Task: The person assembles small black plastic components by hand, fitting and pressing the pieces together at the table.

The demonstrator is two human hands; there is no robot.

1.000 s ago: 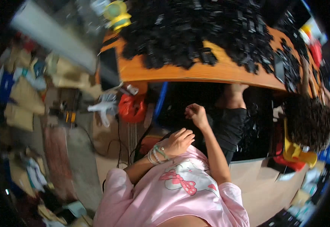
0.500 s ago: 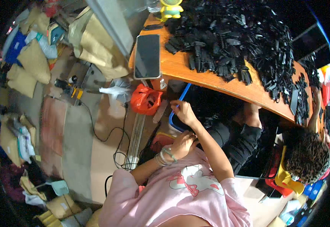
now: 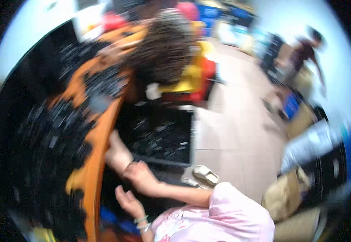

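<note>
The picture is smeared by motion. My left hand (image 3: 130,203), with bracelets at its wrist, is held up over my dark-trousered lap, its fingers stretched apart and nothing visible in them. Just beyond it, my right hand (image 3: 142,178) is at my bare lower leg (image 3: 118,152); its fingers are too blurred to read. To the left, a wooden table (image 3: 99,161) carries a large heap of small black strip-like pieces (image 3: 48,141). A black tray (image 3: 189,137) with more black pieces is on the floor beyond my right hand.
A co-worker with dark hair (image 3: 163,48) leans over the table's far end, beside a yellow and red chair (image 3: 179,86). Pale clogs (image 3: 205,174) lie on the tiled floor. Sacks (image 3: 282,193) and bags (image 3: 312,145) line the right; another person (image 3: 302,56) stands farther back.
The view has swung far to the right, bringing the floor tray and co-worker closer to the middle. My hands have moved apart from their crossed pose, and my right hand is now at my leg.
</note>
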